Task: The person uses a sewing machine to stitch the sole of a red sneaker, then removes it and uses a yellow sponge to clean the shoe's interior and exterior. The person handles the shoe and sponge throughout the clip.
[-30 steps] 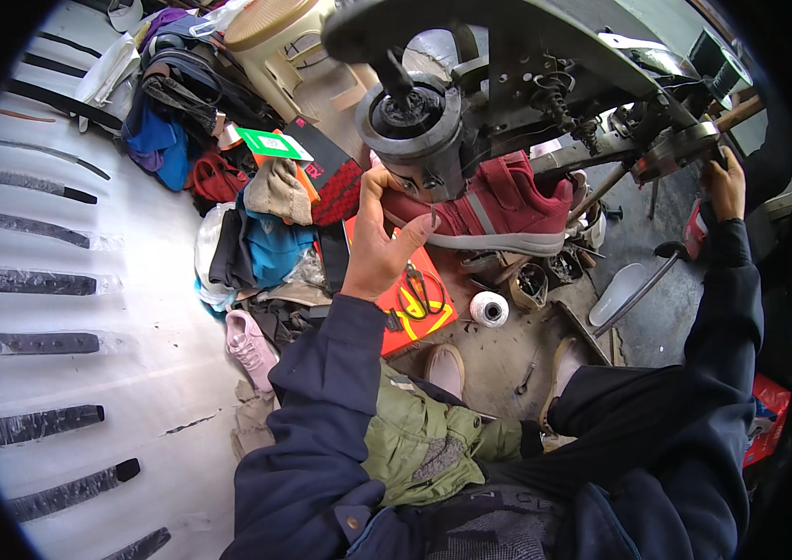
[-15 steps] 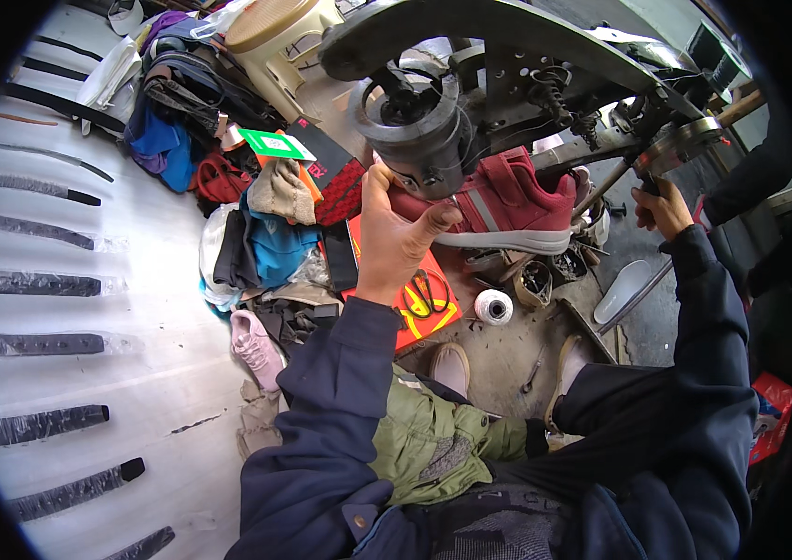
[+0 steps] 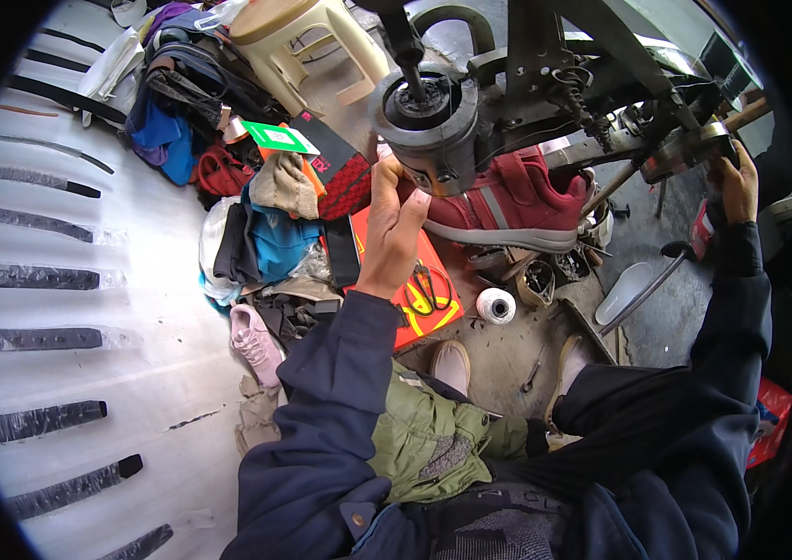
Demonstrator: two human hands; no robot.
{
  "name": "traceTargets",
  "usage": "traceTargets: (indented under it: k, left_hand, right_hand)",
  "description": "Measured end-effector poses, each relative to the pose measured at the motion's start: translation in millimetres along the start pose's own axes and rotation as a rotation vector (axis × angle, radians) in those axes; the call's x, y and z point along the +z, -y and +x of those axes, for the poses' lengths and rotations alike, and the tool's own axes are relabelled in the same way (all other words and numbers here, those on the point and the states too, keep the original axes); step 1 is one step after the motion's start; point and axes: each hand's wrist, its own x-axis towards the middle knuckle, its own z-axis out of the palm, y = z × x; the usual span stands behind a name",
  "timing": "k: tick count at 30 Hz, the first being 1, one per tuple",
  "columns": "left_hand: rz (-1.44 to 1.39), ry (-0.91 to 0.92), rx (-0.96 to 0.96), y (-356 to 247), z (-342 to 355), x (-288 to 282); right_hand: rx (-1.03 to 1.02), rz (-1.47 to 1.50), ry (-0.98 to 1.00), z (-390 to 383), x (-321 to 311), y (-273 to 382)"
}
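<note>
A black metal stitching machine [image 3: 531, 84] hangs over a maroon sneaker [image 3: 517, 201] with a grey stripe and pale sole. The sneaker's toe is hidden under the machine's round head [image 3: 429, 131]. My left hand [image 3: 391, 229] holds that toe end, thumb raised beside the head, fingertips partly hidden. At the upper right, my right hand [image 3: 736, 187] has its fingers wrapped round the crank handle on the machine's wheel [image 3: 685, 154].
A white sheet [image 3: 60, 373] with dark straps lies left, beside piled bags and clothes [image 3: 172, 112]. A cream stool [image 3: 312, 47], an orange-red box [image 3: 429, 317], a thread spool [image 3: 495, 306], a pink shoe [image 3: 256, 345] and a metal tray's edge [image 3: 592, 331] surround my legs.
My right hand has swung left with the crank, then back out to the right. The rod in the machine head has shifted. My left hand stays at the shoe's toe.
</note>
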Motion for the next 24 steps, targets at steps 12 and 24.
traceTargets:
  k: [12, 24]
  left_hand:
    - [0.459, 0.043, 0.137, -5.6, 8.3, -6.4]
    - [0.000, 0.065, 0.044, -7.2, 7.1, -4.8]
  right_hand:
    - [0.362, -0.128, 0.408, -49.8, 63.4, -68.8]
    - [0.384, -0.166, 0.471, -70.4, 87.1, 1.8]
